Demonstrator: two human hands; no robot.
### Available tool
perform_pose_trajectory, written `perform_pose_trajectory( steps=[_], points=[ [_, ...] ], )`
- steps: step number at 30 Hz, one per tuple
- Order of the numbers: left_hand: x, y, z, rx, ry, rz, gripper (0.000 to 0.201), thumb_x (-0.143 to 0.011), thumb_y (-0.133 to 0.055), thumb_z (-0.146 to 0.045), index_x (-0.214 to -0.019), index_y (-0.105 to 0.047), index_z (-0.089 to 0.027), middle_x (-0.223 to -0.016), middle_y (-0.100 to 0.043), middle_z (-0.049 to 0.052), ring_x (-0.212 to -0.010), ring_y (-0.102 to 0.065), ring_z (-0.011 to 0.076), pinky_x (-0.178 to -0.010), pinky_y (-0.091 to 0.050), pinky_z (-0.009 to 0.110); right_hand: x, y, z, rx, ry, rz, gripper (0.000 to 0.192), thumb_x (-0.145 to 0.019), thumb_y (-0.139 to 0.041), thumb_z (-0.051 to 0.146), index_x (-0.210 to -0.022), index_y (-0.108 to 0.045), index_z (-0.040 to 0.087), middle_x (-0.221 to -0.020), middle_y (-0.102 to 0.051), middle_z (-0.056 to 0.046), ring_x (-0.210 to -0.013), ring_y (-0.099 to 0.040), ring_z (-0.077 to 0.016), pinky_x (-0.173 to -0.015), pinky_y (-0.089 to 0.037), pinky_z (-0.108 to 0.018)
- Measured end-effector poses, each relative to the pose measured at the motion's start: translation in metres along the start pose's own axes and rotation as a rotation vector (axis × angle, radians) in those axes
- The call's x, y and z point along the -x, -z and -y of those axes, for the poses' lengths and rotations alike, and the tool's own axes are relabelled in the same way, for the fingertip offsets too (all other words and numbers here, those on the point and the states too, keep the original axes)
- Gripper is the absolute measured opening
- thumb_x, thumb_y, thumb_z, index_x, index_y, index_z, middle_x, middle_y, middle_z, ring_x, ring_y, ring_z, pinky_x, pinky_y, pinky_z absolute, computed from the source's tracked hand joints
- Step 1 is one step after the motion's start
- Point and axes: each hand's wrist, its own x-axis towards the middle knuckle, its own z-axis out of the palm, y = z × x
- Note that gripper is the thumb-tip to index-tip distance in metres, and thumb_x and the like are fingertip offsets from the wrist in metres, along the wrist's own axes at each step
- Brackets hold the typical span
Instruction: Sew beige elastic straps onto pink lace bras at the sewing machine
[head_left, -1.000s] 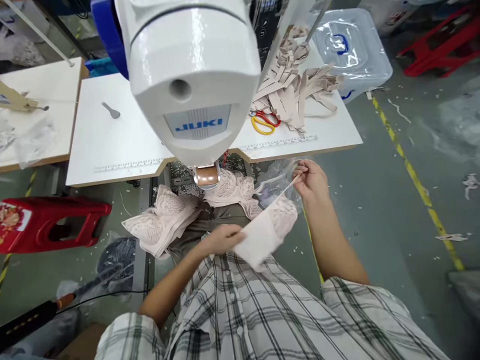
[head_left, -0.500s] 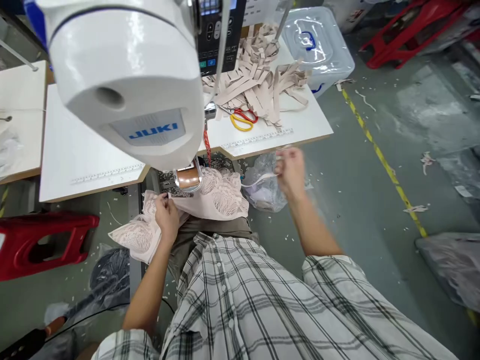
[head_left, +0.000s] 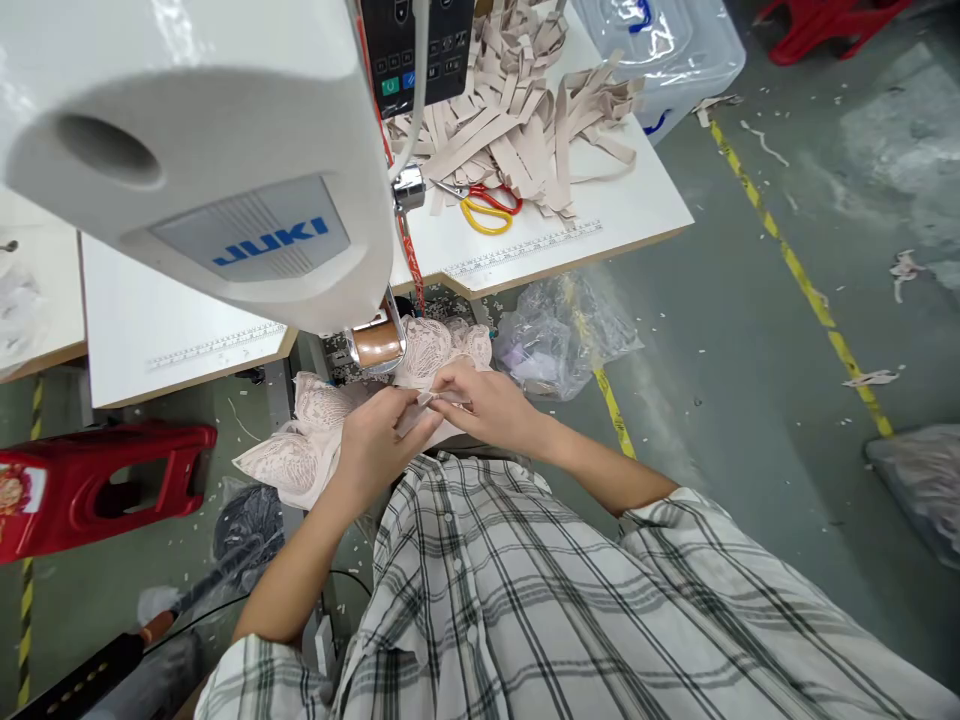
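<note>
A pale pink lace bra (head_left: 289,465) lies across my lap, under the head of the white sewing machine (head_left: 225,200). My left hand (head_left: 377,440) is closed on the bra's edge near its middle. Close beside it, my right hand (head_left: 491,408) pinches a narrow pale strap (head_left: 429,398). The fingertips of both hands almost meet at this strap, and the fingers partly hide it. One lace cup (head_left: 424,350) shows behind my hands; another spreads out to the left. A copper-coloured part (head_left: 376,343) of the machine sits just above the cloth.
Many beige fabric strips (head_left: 517,120) and red-and-yellow scissors (head_left: 489,208) lie on the white table (head_left: 645,215). A clear plastic bag (head_left: 559,335) is on the floor at right. Red stool (head_left: 161,480) at left; lidded plastic box (head_left: 686,60) behind the table.
My right hand has come in from the far right, where it held the strap stretched out, to meet my left hand. My left hand has shifted right along the bra. The view has moved closer.
</note>
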Motion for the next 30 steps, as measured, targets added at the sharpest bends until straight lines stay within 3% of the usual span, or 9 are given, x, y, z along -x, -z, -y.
perform_pose_trajectory(
  steps=[4, 8, 11, 15, 17, 20, 23, 26, 30],
  points=[
    [0.005, -0.01, 0.006, -0.117, -0.05, -0.022, 0.03, -0.101, -0.049, -0.034, -0.083, -0.066, -0.018, -0.069, -0.064, 0.002, -0.061, -0.057, 0.0131, -0.055, -0.035, 0.025, -0.003, 0.002, 0.003, 0.055, -0.011, 0.108, 0.023, -0.097, -0.055, 0.037, -0.11, -0.065, 0.02, -0.095, -0.073, -0.004, -0.079, -0.064, -0.017, -0.07, -0.038, -0.027],
    [0.007, -0.013, 0.009, -0.067, -0.114, -0.049, 0.031, -0.102, -0.047, -0.033, -0.079, -0.064, -0.019, -0.066, -0.061, 0.001, -0.059, -0.053, 0.0122, -0.055, -0.033, 0.025, -0.009, 0.011, 0.006, -0.201, -0.031, 0.165, 0.021, -0.094, -0.061, 0.037, -0.096, -0.074, 0.02, -0.087, -0.072, -0.001, -0.081, -0.061, -0.0134, -0.073, -0.04, -0.025],
    [0.006, -0.009, 0.01, 0.078, -0.066, -0.02, 0.03, -0.101, -0.05, -0.034, -0.08, -0.064, -0.019, -0.067, -0.062, 0.001, -0.06, -0.056, 0.0122, -0.057, -0.038, 0.024, -0.013, 0.013, 0.004, -0.329, -0.093, 0.176, 0.02, -0.089, -0.066, 0.036, -0.088, -0.074, 0.017, -0.079, -0.069, 0.0, -0.073, -0.057, -0.0107, -0.067, -0.038, -0.024],
    [0.004, 0.004, 0.014, 0.236, 0.007, 0.067, 0.022, -0.1, -0.051, -0.029, -0.097, -0.07, -0.02, -0.088, -0.074, 0.004, -0.079, -0.068, 0.0145, -0.068, -0.049, 0.024, -0.018, 0.011, -0.007, -0.55, -0.238, 0.108, 0.028, -0.087, -0.066, 0.044, -0.087, -0.072, 0.018, -0.07, -0.061, 0.003, -0.057, -0.044, -0.0079, -0.054, -0.032, -0.023],
    [0.006, 0.012, 0.015, 0.267, 0.008, 0.078, 0.021, -0.099, -0.052, -0.026, -0.108, -0.07, -0.021, -0.102, -0.076, 0.005, -0.09, -0.07, 0.0159, -0.075, -0.052, 0.025, -0.019, 0.011, -0.011, -0.608, -0.242, 0.077, 0.028, -0.087, -0.065, 0.046, -0.088, -0.071, 0.019, -0.066, -0.056, 0.004, -0.054, -0.04, -0.008, -0.052, -0.031, -0.024],
    [0.011, 0.023, 0.013, 0.251, 0.025, 0.073, 0.016, -0.098, -0.055, -0.026, -0.106, -0.068, -0.021, -0.096, -0.075, 0.003, -0.081, -0.069, 0.0137, -0.069, -0.052, 0.023, -0.018, 0.011, -0.006, -0.397, 0.004, 0.159, 0.022, -0.089, -0.066, 0.041, -0.089, -0.072, 0.02, -0.085, -0.065, -0.002, -0.077, -0.057, -0.0132, -0.07, -0.044, -0.027],
    [0.013, 0.03, 0.008, 0.172, -0.015, 0.063, 0.011, -0.097, -0.056, -0.026, -0.098, -0.066, -0.021, -0.084, -0.072, 0.0, -0.068, -0.064, 0.0113, -0.062, -0.049, 0.022, -0.015, 0.009, 0.006, -0.152, 0.311, 0.288, 0.017, -0.096, -0.058, 0.032, -0.095, -0.071, 0.021, -0.111, -0.066, -0.007, -0.103, -0.06, -0.0171, -0.087, -0.047, -0.03],
    [0.012, 0.035, 0.004, 0.122, -0.088, 0.043, 0.01, -0.096, -0.056, -0.023, -0.094, -0.066, -0.022, -0.083, -0.072, 0.0, -0.072, -0.065, 0.0124, -0.066, -0.05, 0.023, -0.015, 0.005, 0.015, -0.019, 0.468, 0.318, 0.022, -0.1, -0.047, 0.028, -0.098, -0.067, 0.02, -0.102, -0.068, -0.006, -0.091, -0.062, -0.0145, -0.078, -0.048, -0.027],
    [0.013, 0.04, 0.002, 0.148, -0.074, 0.034, 0.01, -0.095, -0.059, -0.023, -0.098, -0.069, -0.023, -0.09, -0.074, 0.002, -0.079, -0.068, 0.0144, -0.071, -0.053, 0.025, -0.015, 0.003, 0.017, 0.133, 0.597, 0.218, 0.024, -0.101, -0.042, 0.024, -0.094, -0.065, 0.021, -0.09, -0.067, -0.004, -0.082, -0.061, -0.0136, -0.072, -0.047, -0.026]
  ],
)
